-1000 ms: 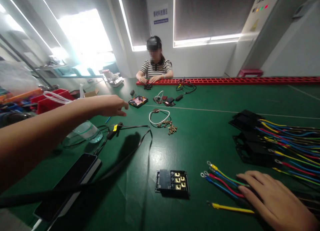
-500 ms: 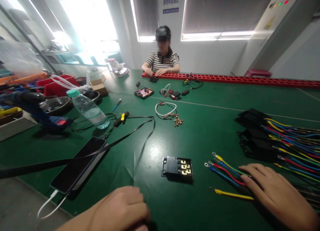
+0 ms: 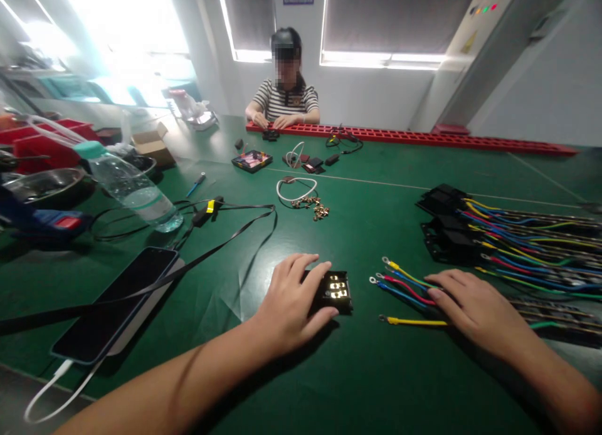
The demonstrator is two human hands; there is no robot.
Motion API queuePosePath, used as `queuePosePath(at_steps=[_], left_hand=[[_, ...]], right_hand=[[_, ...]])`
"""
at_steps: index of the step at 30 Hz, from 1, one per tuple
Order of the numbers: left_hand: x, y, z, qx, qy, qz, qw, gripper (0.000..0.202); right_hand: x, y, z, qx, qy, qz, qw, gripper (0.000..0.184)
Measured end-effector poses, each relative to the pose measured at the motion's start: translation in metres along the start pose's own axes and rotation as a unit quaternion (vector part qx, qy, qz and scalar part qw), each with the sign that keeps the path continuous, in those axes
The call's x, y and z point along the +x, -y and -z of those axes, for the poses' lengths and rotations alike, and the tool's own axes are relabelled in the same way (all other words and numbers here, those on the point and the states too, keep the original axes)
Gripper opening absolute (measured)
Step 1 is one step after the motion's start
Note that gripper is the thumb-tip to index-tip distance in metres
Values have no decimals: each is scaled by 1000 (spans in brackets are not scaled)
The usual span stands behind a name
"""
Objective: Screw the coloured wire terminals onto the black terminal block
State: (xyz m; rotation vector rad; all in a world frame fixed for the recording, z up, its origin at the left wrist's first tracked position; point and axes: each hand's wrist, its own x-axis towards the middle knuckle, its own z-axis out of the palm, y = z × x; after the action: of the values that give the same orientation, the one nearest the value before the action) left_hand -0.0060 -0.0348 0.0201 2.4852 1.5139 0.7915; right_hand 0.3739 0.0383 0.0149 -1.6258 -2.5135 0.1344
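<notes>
My left hand (image 3: pixel 294 300) reaches over a small black terminal block (image 3: pixel 343 292) with brass contacts, which lies on the green table. Its fingers rest at the block's far edge and the thumb at the near edge, so the left part is hidden. To the right, my right hand (image 3: pixel 475 306) is closed around several coloured wires. Red wire (image 3: pixel 407 286), blue wire (image 3: pixel 399 293) and a yellow-green wire (image 3: pixel 409 272) come out between thumb and fingers, their ring terminals pointing at the block. Below them, a yellow wire (image 3: pixel 416 322) runs under the hand.
Black housings (image 3: pixel 449 237) with wire bundles lie at right. Small brass screws (image 3: pixel 321 211) sit beside a white loop (image 3: pixel 297 189). A phone (image 3: pixel 117 300), a strap, a water bottle (image 3: pixel 136 190) and a power tool (image 3: pixel 47 225) are at left. A co-worker (image 3: pixel 285 99) sits opposite.
My left hand has moved forward and right from the near edge onto the terminal block, its fingers opening out around it. My right hand stays on the wires. The view has shifted somewhat.
</notes>
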Motion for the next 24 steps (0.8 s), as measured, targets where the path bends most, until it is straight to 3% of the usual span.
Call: queuePosePath(at_steps=[7, 11, 17, 24], left_hand=[[1, 16, -14, -32, 27, -17, 999, 55], [2, 21, -16, -72, 22, 7, 997, 53], [-2, 24, -16, -96, 19, 61, 993, 52], [-2, 25, -14, -101, 19, 69, 992, 53]], right_hand=[[-7, 4, 15, 34, 21, 24, 999, 60], [-16, 0, 21, 31, 23, 54, 998, 63], [-17, 1, 15, 21, 15, 60, 998, 61], [-15, 5, 9, 18, -9, 76, 997, 56]])
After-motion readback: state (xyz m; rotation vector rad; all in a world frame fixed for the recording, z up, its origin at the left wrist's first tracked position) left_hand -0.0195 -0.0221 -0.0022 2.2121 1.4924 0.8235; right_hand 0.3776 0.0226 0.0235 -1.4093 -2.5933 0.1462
